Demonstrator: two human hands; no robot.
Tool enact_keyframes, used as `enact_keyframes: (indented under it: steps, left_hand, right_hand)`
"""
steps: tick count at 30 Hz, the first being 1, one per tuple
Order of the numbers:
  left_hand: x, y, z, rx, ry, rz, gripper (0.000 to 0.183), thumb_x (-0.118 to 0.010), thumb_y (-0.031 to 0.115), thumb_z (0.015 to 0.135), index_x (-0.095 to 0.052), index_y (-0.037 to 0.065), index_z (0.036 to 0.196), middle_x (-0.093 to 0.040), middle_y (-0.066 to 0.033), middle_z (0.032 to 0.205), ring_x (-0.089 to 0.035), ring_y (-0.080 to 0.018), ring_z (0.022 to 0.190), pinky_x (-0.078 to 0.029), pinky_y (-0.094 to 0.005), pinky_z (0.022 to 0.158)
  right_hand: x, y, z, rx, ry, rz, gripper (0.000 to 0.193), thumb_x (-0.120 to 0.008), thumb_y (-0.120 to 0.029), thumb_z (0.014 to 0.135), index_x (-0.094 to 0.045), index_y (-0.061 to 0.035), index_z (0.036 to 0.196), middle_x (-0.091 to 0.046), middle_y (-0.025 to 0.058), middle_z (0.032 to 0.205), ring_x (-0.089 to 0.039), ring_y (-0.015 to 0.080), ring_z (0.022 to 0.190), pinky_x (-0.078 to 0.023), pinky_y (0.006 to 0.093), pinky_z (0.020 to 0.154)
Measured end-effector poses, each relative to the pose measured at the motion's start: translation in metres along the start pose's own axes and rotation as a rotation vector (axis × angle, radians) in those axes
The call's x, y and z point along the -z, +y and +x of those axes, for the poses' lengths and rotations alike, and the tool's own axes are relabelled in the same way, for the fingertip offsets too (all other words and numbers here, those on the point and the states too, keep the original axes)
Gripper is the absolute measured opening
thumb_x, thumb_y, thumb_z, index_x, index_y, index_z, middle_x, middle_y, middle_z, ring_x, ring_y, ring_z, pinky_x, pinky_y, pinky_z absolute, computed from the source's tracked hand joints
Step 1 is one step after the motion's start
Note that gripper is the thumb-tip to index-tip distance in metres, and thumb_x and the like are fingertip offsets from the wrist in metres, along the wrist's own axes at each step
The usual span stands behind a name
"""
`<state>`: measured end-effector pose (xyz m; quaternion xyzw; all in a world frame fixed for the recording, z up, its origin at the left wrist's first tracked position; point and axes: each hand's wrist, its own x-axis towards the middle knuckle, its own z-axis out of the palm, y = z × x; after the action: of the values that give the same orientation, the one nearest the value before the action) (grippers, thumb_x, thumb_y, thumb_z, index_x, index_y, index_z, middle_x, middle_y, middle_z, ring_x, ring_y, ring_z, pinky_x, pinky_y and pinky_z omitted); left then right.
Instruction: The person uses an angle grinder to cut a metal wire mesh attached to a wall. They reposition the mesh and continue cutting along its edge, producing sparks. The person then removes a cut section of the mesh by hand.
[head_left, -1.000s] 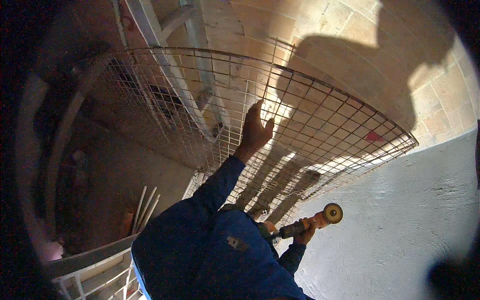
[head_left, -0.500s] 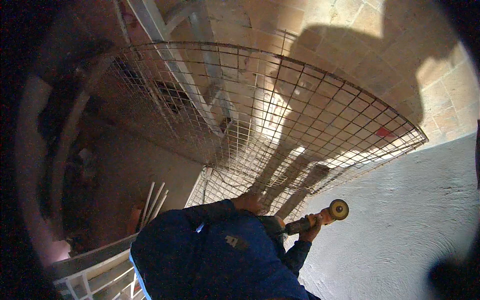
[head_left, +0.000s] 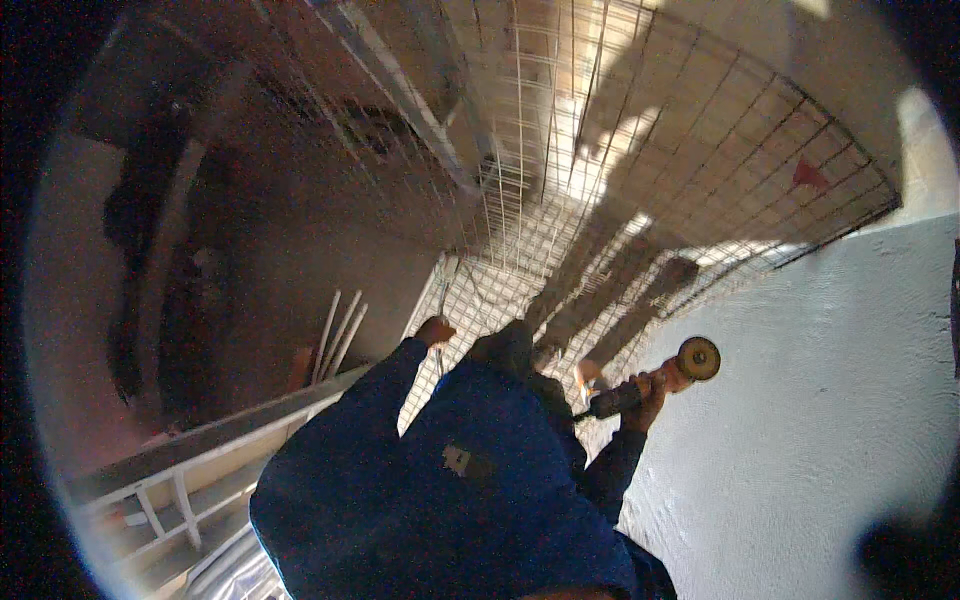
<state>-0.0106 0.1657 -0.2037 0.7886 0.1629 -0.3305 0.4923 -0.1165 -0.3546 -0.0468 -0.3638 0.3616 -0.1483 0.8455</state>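
Note:
A large wire mesh panel [head_left: 640, 170] stands tilted over tan paving ahead of me. My left hand [head_left: 435, 330], in a dark blue sleeve, is closed at the panel's near left edge and seems to grip a wire there. My right hand [head_left: 645, 392] holds an angle grinder [head_left: 625, 397] by its dark body. Its round yellowish disc [head_left: 697, 358] points away, over the edge of a pale concrete surface, and is apart from the mesh. My blue jacket fills the lower middle and hides my legs.
Pale rough concrete [head_left: 830, 420] fills the right side. A grey metal beam [head_left: 420, 110] runs behind the mesh. Thin white rods [head_left: 338, 335] lean at the left, and a white rail frame [head_left: 170, 490] sits lower left. The far left is dark.
My left hand came down off the middle of the mesh and moved left to its near edge, now closed. The view has tilted; the right hand keeps the grinder in about the same place.

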Motion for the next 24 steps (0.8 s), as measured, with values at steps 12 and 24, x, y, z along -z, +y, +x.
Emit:
enact_keyframes:
  steps: [12,24]
  left_hand:
    - [-0.044,-0.061,-0.082,-0.207,0.018,0.333,0.039,-0.053,0.033,0.087,-0.056,0.004,0.061,-0.052,-0.0114,0.054,-0.054,-0.0245,0.055,-0.043,-0.0437,0.053]
    - [-0.001,-0.083,-0.086,-0.013,0.033,-0.822,0.010,-0.063,0.013,0.088,-0.062,0.005,0.095,-0.066,-0.0066,0.086,-0.060,-0.0173,0.072,-0.050,-0.0346,0.063]
  right_hand:
    - [0.019,-0.012,-0.004,-0.097,-0.203,0.147,0.031,-0.069,-0.036,0.089,-0.055,-0.0134,0.104,-0.061,0.0048,0.084,-0.063,0.0216,0.077,-0.056,0.0378,0.068]
    - [0.019,-0.017,0.007,-0.174,-0.113,-0.010,0.028,-0.065,-0.036,0.090,-0.053,-0.0130,0.101,-0.059,0.0043,0.084,-0.063,0.0199,0.076,-0.056,0.0368,0.068]
